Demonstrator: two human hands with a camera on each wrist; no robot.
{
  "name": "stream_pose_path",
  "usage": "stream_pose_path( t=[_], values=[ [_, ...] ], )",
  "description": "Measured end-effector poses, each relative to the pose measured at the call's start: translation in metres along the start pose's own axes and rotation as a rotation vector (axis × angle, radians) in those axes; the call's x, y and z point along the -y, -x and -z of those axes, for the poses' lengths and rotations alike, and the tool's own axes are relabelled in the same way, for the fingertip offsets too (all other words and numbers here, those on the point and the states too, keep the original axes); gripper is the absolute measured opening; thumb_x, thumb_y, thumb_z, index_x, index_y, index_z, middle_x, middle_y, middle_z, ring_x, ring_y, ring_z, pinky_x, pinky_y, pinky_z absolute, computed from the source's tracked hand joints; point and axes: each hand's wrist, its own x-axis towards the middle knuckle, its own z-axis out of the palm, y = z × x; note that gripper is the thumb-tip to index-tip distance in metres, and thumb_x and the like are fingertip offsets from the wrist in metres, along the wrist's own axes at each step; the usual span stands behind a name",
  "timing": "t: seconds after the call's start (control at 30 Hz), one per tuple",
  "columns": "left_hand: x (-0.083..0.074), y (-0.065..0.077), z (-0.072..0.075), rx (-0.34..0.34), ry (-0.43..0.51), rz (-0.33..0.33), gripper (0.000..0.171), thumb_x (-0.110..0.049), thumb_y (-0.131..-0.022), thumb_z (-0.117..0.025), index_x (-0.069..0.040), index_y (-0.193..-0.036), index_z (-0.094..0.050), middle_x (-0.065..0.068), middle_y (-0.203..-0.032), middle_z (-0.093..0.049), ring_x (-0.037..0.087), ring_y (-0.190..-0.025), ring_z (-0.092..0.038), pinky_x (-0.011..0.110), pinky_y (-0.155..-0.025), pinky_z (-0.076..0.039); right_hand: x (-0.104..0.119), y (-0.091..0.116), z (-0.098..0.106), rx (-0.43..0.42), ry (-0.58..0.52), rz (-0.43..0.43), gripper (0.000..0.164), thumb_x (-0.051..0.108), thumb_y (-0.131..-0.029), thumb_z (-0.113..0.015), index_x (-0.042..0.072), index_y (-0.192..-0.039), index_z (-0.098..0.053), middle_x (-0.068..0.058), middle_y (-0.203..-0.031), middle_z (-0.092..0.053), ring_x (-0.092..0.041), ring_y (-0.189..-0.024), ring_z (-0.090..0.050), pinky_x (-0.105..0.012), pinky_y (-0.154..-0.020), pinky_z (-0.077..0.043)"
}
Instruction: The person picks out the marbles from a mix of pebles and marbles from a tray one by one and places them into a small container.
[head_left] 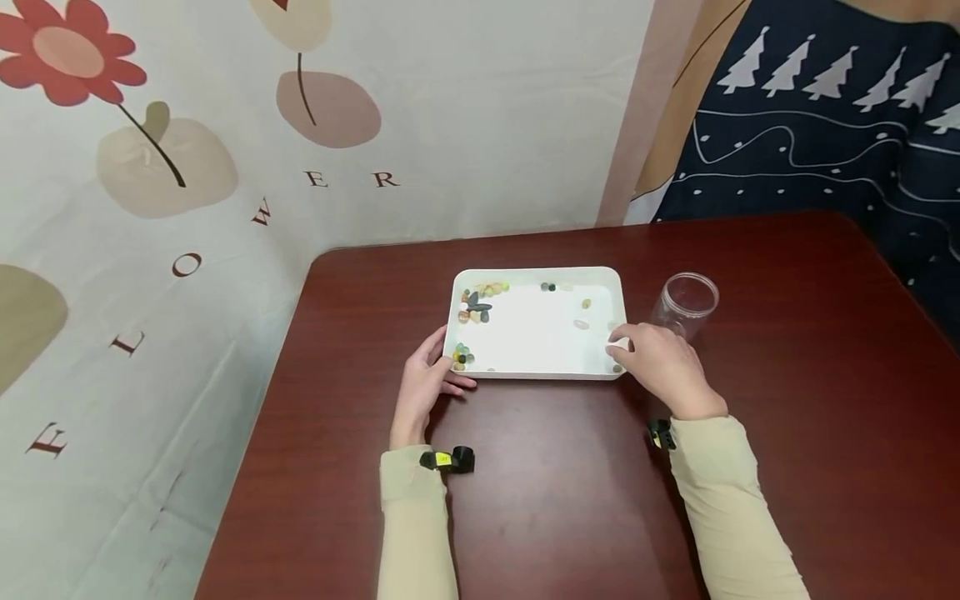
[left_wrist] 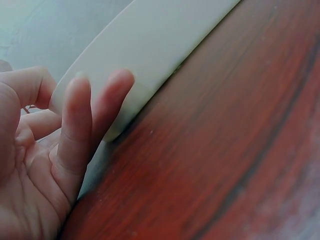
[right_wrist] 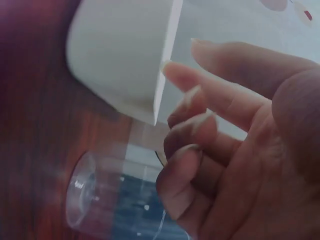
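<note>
A white rectangular tray (head_left: 536, 375) lies on the table with small coloured pebbles in it. My left hand (head_left: 424, 385) grips its near left corner, thumb at the rim; in the left wrist view two fingers (left_wrist: 75, 107) rest along the outer wall. Over the right rim is my right hand (head_left: 666, 364), its thumb and index finger apart with nothing seen between them. In the right wrist view its other fingers (right_wrist: 192, 127) are loosely curled. Dark and brown pebbles (head_left: 477, 307) cluster at the tray's left; a few paler ones (head_left: 587, 303) lie scattered at the right.
A clear round container (head_left: 690, 293) stands just right of the tray, partly behind the right hand. The dark red wooden table (head_left: 555, 492) extends on all sides. Behind it hang a pale flower-print cloth (head_left: 487, 125) and a navy tree-print cloth (head_left: 795, 142).
</note>
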Motion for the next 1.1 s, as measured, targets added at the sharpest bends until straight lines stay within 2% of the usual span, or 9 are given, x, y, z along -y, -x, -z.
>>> stream_pose_path(
  t=[0.13,0.27,0.4,0.53,0.77,1.0,1.1],
  values=[
    [0.000,-0.001,0.005,-0.014,0.001,-0.002,0.057,0.000,-0.084,-0.038,-0.016,-0.138,-0.033,0.009,-0.135,-0.040,0.039,-0.067,-0.063,0.045,-0.052,-0.053,0.001,0.002,0.000,0.008,0.036,-0.034,0.025,0.031,-0.083,-0.057,0.018,-0.102,-0.066,-0.004,-0.087,-0.054,-0.021,-0.074,-0.052,-0.040,-0.053,-0.045],
    [0.001,-0.001,0.006,-0.016,0.008,0.000,0.057,0.000,-0.085,-0.039,-0.016,-0.138,-0.033,0.009,-0.136,-0.040,0.039,-0.068,-0.063,0.044,-0.051,-0.053,0.001,-0.002,0.002,0.056,0.071,-0.046,0.028,0.032,-0.084,-0.053,0.018,-0.104,-0.066,-0.005,-0.092,-0.058,-0.021,-0.079,-0.053,-0.044,-0.054,-0.045],
    [0.001,-0.002,0.006,-0.018,0.014,-0.002,0.057,0.000,-0.084,-0.038,-0.017,-0.138,-0.034,0.009,-0.135,-0.041,0.039,-0.067,-0.063,0.044,-0.051,-0.053,0.003,-0.008,0.004,0.147,0.083,-0.083,0.021,0.034,-0.085,-0.049,0.019,-0.086,-0.064,0.000,-0.073,-0.057,-0.019,-0.068,-0.052,-0.037,-0.050,-0.041],
    [0.000,-0.002,0.005,-0.022,0.009,-0.001,0.056,0.000,-0.084,-0.038,-0.017,-0.138,-0.035,0.008,-0.135,-0.041,0.038,-0.067,-0.063,0.044,-0.053,-0.053,0.004,-0.015,0.003,0.250,0.088,-0.116,0.028,0.038,-0.086,-0.048,0.017,-0.069,-0.053,0.000,-0.059,-0.049,-0.017,-0.058,-0.047,-0.032,-0.048,-0.036],
    [0.000,0.002,0.003,-0.011,0.005,-0.008,0.057,0.000,-0.084,-0.037,-0.016,-0.138,-0.034,0.007,-0.136,-0.040,0.040,-0.069,-0.062,0.048,-0.057,-0.052,0.006,-0.020,0.000,0.351,0.087,-0.139,0.028,0.037,-0.082,-0.051,0.012,-0.072,-0.061,-0.001,-0.061,-0.058,-0.014,-0.054,-0.057,-0.035,-0.049,-0.040],
    [0.020,-0.009,0.004,-0.051,0.009,-0.023,0.055,-0.003,-0.084,-0.040,-0.028,-0.134,-0.040,0.000,-0.131,-0.045,0.036,-0.064,-0.063,0.042,-0.052,-0.053,0.008,-0.022,0.001,0.387,0.115,-0.131,0.019,0.025,-0.077,-0.053,0.010,-0.074,-0.064,0.000,-0.057,-0.061,-0.013,-0.052,-0.060,-0.034,-0.050,-0.042],
    [0.020,-0.010,0.003,-0.052,0.008,-0.019,0.056,-0.003,-0.084,-0.040,-0.028,-0.133,-0.041,0.000,-0.130,-0.046,0.036,-0.064,-0.064,0.042,-0.052,-0.054,0.007,-0.023,-0.001,0.401,0.118,-0.147,0.018,0.023,-0.077,-0.053,0.010,-0.075,-0.065,0.001,-0.056,-0.061,-0.013,-0.051,-0.060,-0.033,-0.050,-0.041]
  ],
)
